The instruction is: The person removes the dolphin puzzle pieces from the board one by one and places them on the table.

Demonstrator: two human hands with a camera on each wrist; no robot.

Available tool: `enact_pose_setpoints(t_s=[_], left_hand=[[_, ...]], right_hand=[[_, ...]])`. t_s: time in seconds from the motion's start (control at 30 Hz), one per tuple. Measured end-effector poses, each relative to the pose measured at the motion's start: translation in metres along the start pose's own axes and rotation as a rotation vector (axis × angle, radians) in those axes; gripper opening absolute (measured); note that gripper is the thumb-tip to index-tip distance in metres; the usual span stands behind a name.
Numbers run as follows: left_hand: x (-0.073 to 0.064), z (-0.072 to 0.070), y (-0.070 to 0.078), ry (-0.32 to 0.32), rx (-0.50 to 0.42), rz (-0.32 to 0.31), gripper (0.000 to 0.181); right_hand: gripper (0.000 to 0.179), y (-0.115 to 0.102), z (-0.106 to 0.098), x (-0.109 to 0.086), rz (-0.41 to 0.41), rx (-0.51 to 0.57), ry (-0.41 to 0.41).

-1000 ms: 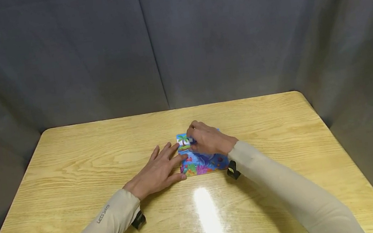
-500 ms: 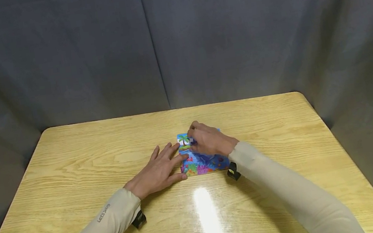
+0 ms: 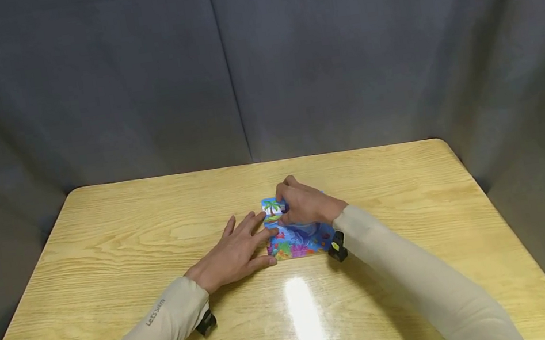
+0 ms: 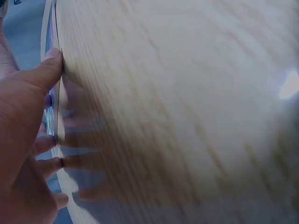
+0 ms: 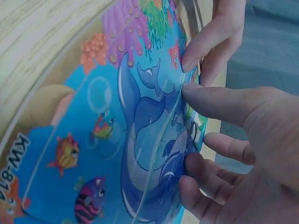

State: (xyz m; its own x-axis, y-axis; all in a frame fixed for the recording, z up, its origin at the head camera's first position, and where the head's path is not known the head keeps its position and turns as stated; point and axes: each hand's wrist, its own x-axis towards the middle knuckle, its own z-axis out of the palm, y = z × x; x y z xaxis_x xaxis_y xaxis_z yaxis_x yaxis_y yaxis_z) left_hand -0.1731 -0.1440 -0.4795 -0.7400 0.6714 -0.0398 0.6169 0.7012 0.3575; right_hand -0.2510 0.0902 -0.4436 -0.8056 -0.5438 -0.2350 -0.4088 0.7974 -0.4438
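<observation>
A bright jigsaw puzzle [image 3: 295, 242] with dolphins, fish, coral and a palm tree lies flat on the table. My left hand [image 3: 232, 257] spreads its straight fingers along the puzzle's left side, thumb at the near left corner. Over the puzzle's upper part, my right hand [image 3: 305, 203] bends its thumb and fingers down next to the palm tree. The right wrist view shows that thumb [image 5: 219, 100] and the curled fingertips facing each other around a small dark-edged puzzle piece [image 5: 194, 130]. The right hand hides much of the puzzle's upper right.
The wooden table [image 3: 155, 227] reaches out on all sides of the puzzle. A grey curtain [image 3: 136, 96] hangs behind its far edge and at both sides. Bright light reflects off the table in front of the puzzle.
My right hand tilts slightly, showing more of its thumb beside the palm tree. The left hand keeps its place on the puzzle's edge. The head view shifts a little.
</observation>
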Motion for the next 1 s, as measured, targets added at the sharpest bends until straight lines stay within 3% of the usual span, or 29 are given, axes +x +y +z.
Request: enact_pose_setpoints(t_s=[0.6, 1.0], left_hand=[[-0.0016, 0.0008, 0.0005, 0.003, 0.005, 0.002, 0.063], [-0.0004, 0.0004, 0.0001, 0.013, -0.01, 0.01, 0.064]], right_hand=[[0.051, 0.0007, 0.0079, -0.0059, -0.053, -0.092, 0.052], [0.052, 0.0003, 0.0039, -0.0032, -0.045, -0.041, 0.003]])
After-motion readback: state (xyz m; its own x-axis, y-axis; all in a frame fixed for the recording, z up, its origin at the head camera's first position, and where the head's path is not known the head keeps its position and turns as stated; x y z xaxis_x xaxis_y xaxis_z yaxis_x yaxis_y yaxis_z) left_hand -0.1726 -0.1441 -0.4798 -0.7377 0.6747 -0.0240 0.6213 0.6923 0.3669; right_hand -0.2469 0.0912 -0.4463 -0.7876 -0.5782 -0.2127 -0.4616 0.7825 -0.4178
